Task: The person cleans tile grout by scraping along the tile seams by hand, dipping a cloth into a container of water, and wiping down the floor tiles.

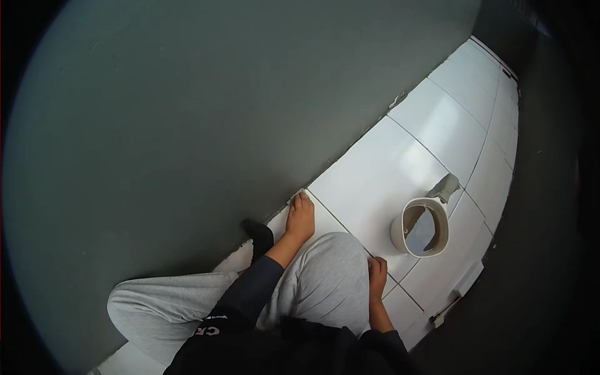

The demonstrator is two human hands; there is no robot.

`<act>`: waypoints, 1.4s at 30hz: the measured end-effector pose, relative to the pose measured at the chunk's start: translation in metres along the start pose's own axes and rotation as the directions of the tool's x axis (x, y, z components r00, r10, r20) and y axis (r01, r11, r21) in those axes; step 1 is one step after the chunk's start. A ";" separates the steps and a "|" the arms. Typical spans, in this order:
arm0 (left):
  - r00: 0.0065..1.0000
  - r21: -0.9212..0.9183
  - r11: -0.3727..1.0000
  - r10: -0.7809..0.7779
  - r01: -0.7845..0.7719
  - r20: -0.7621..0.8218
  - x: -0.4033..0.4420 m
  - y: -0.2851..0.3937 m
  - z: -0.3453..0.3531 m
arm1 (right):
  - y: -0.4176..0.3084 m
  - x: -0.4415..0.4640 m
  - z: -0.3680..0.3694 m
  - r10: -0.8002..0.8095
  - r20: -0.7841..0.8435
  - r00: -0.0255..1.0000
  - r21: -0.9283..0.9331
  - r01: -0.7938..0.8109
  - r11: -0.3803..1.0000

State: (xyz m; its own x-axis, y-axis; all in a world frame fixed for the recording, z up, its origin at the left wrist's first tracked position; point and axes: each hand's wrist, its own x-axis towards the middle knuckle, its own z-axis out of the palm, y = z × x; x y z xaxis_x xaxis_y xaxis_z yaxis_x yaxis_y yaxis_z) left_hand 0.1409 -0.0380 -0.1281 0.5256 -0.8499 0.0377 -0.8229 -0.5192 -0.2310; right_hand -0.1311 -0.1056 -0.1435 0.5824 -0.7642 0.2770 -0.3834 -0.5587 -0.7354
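Observation:
My left hand (300,220) is at the foot of the grey wall, its fingers closed over a small, pale, crumpled-looking piece (302,193) at the tile edge; most of it is hidden under the fingers. Beside my bent knee, my right hand (377,275) rests on the white tiles with its fingers slightly bent and apart, and I see nothing in it. Ahead of that hand stands a white dipper (397,232) with water in it. A grey-green cloth (445,187) is draped over the dipper's handle.
The grey wall (187,125) runs along the left side of the white tiled floor (369,169), with a rough joint between them. A white-handled tool (469,279) lies by the dark right edge. My grey-trousered legs (325,269) are folded close to the wall.

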 end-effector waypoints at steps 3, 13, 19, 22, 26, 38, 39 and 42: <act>0.997 0.041 0.997 -0.071 0.069 0.044 -0.001 0.005 0.002 | 0.000 -0.002 0.001 0.025 0.012 1.000 0.041 -0.026 0.999; 0.995 -0.002 0.995 -0.103 0.103 -0.006 -0.032 -0.009 0.004 | -0.007 0.003 -0.002 0.024 0.004 1.000 0.039 -0.024 0.999; 0.972 -0.237 0.948 -0.180 0.213 0.151 -0.046 -0.019 -0.032 | -0.012 0.007 -0.002 0.014 -0.060 0.998 0.013 -0.013 1.000; 0.980 -0.384 0.901 -0.178 0.201 0.094 -0.039 -0.016 -0.065 | -0.015 0.008 -0.005 -0.008 -0.046 0.999 0.040 0.010 0.999; 0.975 -0.447 0.892 -0.151 0.062 -0.166 -0.001 0.000 -0.141 | -0.023 0.011 -0.011 0.011 -0.033 0.999 0.052 -0.009 0.999; 0.862 -0.760 0.486 0.470 -0.431 -0.189 0.073 0.185 -0.185 | -0.019 0.008 -0.014 -0.012 0.002 1.000 0.031 0.012 0.999; 0.859 -0.760 0.481 0.476 -0.436 -0.191 0.074 0.193 -0.175 | -0.018 0.008 -0.014 -0.013 0.010 1.000 0.025 0.013 1.000; 0.866 -0.641 0.629 0.486 -0.441 -0.120 0.068 0.206 -0.156 | -0.017 0.010 -0.016 -0.007 0.031 0.999 0.054 0.005 0.999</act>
State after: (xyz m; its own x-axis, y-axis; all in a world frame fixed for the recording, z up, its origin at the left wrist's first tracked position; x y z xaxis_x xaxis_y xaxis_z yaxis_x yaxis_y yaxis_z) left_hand -0.0268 -0.2171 -0.0219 0.0298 -0.9989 0.0369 -0.8874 -0.0095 0.4610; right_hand -0.1300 -0.1088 -0.1185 0.6070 -0.7501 0.2626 -0.3415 -0.5445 -0.7661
